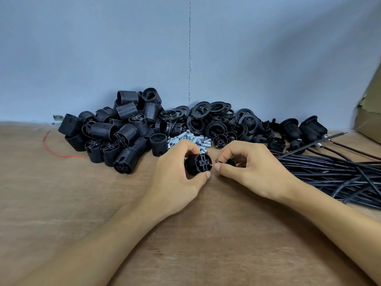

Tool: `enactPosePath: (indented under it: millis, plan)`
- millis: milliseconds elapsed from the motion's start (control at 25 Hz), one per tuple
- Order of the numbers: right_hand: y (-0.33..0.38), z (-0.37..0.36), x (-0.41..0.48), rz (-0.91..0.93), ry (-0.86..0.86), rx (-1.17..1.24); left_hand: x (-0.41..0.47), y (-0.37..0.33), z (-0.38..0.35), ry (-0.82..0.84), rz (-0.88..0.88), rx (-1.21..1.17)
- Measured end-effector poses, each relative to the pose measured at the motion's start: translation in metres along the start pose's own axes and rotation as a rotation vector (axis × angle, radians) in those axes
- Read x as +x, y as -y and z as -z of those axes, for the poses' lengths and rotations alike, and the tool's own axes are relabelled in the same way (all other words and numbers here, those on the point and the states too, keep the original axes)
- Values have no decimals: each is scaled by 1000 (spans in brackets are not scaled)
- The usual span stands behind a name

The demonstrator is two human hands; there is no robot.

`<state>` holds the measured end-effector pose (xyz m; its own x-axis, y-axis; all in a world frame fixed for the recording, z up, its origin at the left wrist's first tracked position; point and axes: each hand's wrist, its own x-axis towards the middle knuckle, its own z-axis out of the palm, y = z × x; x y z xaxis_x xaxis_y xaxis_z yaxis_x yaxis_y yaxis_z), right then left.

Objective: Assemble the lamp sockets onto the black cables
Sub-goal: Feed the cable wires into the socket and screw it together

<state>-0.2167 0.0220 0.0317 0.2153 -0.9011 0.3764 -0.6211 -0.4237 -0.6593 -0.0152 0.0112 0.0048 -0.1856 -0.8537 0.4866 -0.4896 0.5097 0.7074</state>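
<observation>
**op:** left hand?

**eng:** Your left hand is curled round one black socket body, thumb underneath and fingers over the top. The terminal end faces right, toward your other hand. It's front centre, low over the table. Can't tell if it rests on the wood.

**op:** right?

**eng:** Your right hand is pinched closed, thumb and forefinger on a thin red wire. The wire tip is at the socket's end face. Can't tell whether it's touching or just short. There's something small and black tucked under your curled fingers. Can't tell what part it is.

**op:** cable?

**eng:** Can't trace which one you've got, your hand hides it. The bundle of black cables lies on the table to your right, near that wrist, and runs off the right edge.

**op:** stock?

**eng:**
- The pile of threaded socket bodies is back left, against the wall.
- The black rings are heaped back centre.
- The silver threaded tubes are in a small heap just behind your hands.
- A few sockets already on cables are back right.
- A loose red wire lies on the table left of the pile.
- A cardboard box sits at your far right.
</observation>
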Motion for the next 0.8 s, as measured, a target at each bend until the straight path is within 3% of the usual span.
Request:
enactPosePath:
  millis: [480, 800]
  plan:
    - [2, 2, -1, -27, -2, 71, 0, -1, 3, 84, 32, -105]
    - [1, 2, -1, -44, 17, 54, -2, -4, 1, 33, -95, -4]
